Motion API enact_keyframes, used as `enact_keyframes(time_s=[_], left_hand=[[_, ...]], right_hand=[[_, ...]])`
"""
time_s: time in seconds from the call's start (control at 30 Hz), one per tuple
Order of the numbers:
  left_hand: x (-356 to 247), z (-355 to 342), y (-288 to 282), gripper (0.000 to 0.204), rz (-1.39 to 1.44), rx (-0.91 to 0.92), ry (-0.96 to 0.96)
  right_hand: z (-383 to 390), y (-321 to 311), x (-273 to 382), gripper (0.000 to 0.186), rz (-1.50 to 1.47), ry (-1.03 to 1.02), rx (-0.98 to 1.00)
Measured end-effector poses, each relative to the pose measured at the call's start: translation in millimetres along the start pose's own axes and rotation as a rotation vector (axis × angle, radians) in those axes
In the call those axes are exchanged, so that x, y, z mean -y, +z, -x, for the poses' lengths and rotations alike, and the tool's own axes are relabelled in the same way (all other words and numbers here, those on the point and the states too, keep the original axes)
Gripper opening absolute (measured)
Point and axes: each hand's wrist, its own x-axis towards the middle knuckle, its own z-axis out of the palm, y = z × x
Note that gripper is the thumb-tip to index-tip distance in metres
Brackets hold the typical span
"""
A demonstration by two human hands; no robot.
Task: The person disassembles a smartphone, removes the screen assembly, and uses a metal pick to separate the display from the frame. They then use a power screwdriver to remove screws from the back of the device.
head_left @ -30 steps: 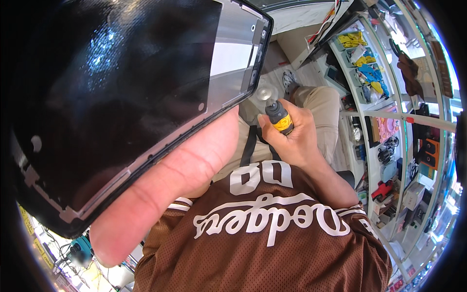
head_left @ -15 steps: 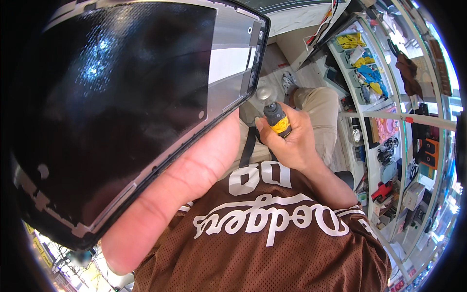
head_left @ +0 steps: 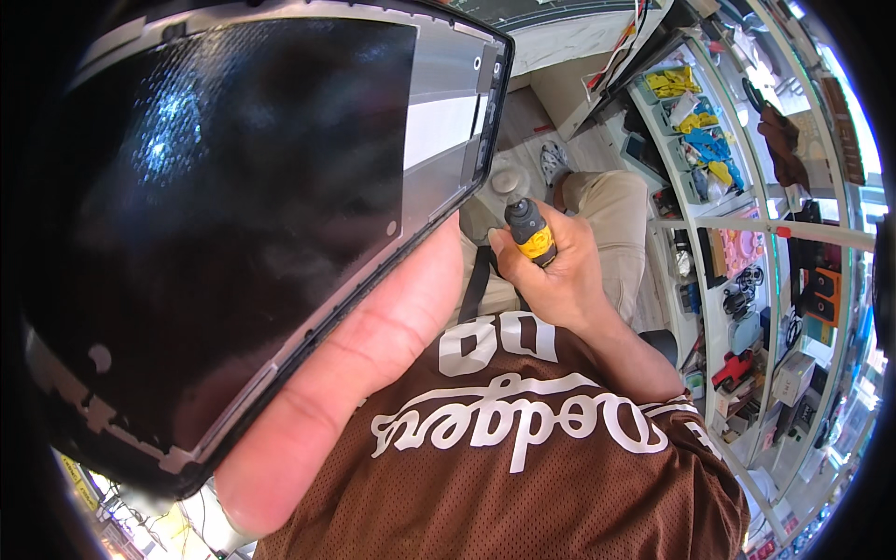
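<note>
A phone frame [head_left: 271, 224] with a large glossy black panel inside a silver-grey rim fills the upper left, very close and tilted. My left hand [head_left: 350, 373] holds it from beneath, pressed along its near edge; most of the fingers are hidden behind it. Right of the frame's corner, my right hand [head_left: 567, 285] is wrapped round a small black tube with a yellow band [head_left: 530, 233]. The tube's narrow tip points up and away, apart from the frame.
White shelves [head_left: 686, 219] run along the right, holding bins of yellow and blue pieces [head_left: 700, 131] and an orange item [head_left: 821, 294]. Below are my beige trouser legs [head_left: 607, 215] and a shoe [head_left: 553, 161] on the floor. Cables [head_left: 623, 61] hang at the top.
The phone frame has tilted slightly, its lower corner shifting right together with my left hand. My right hand and the tube have barely moved.
</note>
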Motion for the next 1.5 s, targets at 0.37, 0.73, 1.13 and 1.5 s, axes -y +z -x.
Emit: enact_keyframes(time_s=[0.37,0.73,1.13,1.5], left_hand=[[-24.4,1.5,0.9,0.116,-0.053,-0.044,0.007],[-20.3,4.3,-5.5,0.116,0.059,-0.053,-0.049],[-20.3,3.8,-9.1,0.115,0.16,-0.049,-0.06],[-19.4,2.3,-11.6,0.114,0.22,-0.023,-0.059]], right_hand=[[-9.5,0.4,0.4,0.014,0.023,-0.027,-0.005],[-38.3,-42.3,12.7,0.023,0.435,-0.356,-0.039],[-38.0,-39.4,16.7,0.02,0.443,-0.311,-0.09],[-40.6,-35.6,14.1,0.018,0.396,-0.255,-0.131]])
